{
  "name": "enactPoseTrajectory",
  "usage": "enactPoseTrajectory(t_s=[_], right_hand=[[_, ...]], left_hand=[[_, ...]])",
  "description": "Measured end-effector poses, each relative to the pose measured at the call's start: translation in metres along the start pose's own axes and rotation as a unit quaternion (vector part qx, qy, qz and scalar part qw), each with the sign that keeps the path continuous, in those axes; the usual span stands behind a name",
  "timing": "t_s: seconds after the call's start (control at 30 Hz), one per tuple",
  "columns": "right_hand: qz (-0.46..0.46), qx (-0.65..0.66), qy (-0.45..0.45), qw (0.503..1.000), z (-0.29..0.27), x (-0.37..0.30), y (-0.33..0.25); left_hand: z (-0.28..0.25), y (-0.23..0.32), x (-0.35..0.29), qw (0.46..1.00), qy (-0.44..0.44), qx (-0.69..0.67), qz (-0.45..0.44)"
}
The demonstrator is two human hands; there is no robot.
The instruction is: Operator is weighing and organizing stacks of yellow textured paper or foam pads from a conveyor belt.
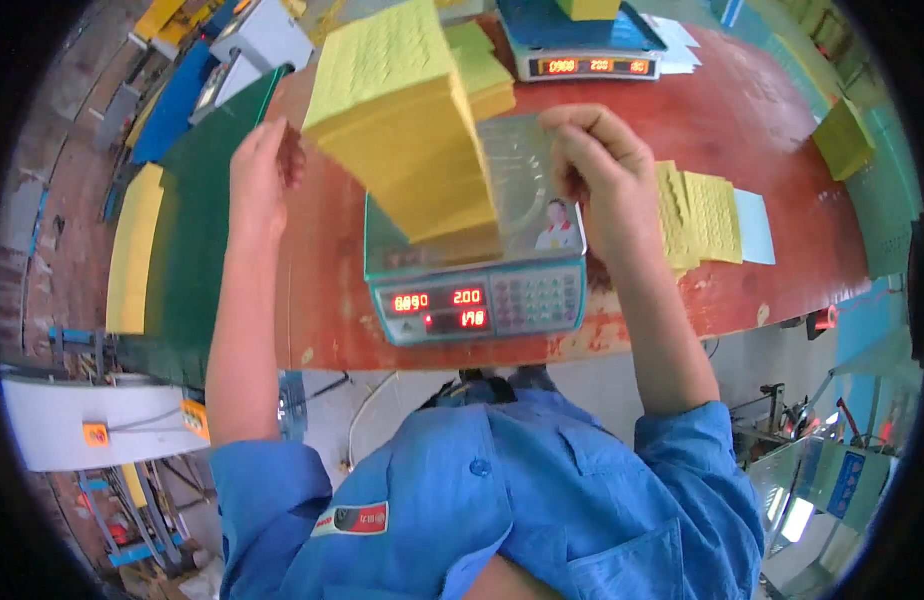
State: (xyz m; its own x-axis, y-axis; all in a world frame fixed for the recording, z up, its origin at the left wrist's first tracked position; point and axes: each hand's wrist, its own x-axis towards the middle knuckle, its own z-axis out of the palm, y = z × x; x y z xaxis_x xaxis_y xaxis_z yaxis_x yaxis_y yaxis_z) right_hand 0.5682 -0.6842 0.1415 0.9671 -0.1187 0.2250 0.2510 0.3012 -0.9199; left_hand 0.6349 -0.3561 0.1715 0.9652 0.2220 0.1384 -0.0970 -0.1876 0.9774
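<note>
A tall stack of yellow paper sheets (412,150) stands tilted on the glassy pan (537,225) of a teal digital scale (537,305). Its red display is lit. My left hand (267,165) is beside the stack, a small gap away; its fingers are loosely curled, partly turned from view, with nothing visible in them. On the other side, above the pan's right edge, my right hand (607,155) has its fingers folded in and holds nothing that shows. Behind the tall stack, a lower yellow stack (482,80) is partly hidden.
A second scale (582,67) bears a yellow block (590,8) at the far side of the red table (722,120). Right of my right hand lie fanned yellow sheets (712,215) and a pale blue sheet (754,228). A yellow stack (137,250) rests on the green surface (197,210) at left.
</note>
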Motion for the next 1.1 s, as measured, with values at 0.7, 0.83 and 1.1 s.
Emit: enactPoseTrajectory(t_s=[0.7, 0.83, 1.1], right_hand=[[0.185, 0.068, 0.125, 0.972, -0.035, -0.104, 0.037], [0.207, 0.050, 0.118, 0.970, -0.028, -0.096, 0.043], [0.208, 0.075, 0.104, 0.970, -0.018, -0.092, 0.054]], left_hand=[[0.180, -0.186, 0.246, 0.777, -0.389, 0.375, 0.323], [0.196, -0.179, 0.231, 0.789, -0.388, 0.355, 0.317], [0.195, -0.176, 0.229, 0.801, -0.387, 0.308, 0.338]])
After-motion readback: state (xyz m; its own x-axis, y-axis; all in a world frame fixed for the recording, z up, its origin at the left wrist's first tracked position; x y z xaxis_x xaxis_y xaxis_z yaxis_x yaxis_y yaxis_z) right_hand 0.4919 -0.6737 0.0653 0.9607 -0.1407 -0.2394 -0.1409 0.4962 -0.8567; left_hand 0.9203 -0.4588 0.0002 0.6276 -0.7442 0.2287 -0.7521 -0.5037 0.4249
